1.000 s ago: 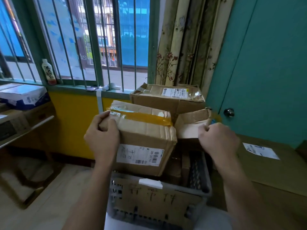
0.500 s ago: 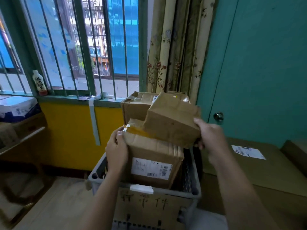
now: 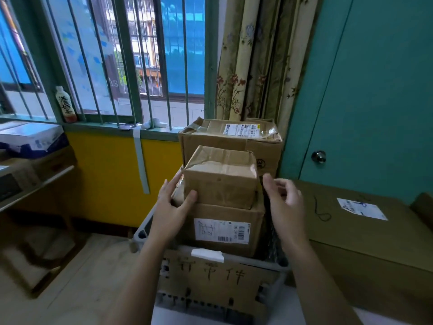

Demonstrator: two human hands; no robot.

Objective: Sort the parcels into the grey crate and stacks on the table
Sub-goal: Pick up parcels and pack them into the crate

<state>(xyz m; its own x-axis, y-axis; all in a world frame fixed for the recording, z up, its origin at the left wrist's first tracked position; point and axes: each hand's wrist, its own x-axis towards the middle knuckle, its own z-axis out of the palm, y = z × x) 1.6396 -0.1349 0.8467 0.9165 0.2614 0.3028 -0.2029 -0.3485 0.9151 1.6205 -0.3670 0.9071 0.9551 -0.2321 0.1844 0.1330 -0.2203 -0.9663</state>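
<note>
Atop the labelled parcel (image 3: 225, 228) in the grey crate (image 3: 140, 233), the small parcel (image 3: 220, 177) now sat; the right hand (image 3: 285, 200) had let go, loose and empty, the left hand (image 3: 171, 212) flat against it: 1 more sorted.

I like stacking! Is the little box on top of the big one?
Yes: the small box rests flat on the labelled box.

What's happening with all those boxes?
A person is sorting parcels. A small crumpled cardboard box sits on top of a bigger labelled box that stands in the grey crate. The left hand touches the small box's left side with straight fingers; the right hand hovers open just off its right side, holding nothing.
</note>
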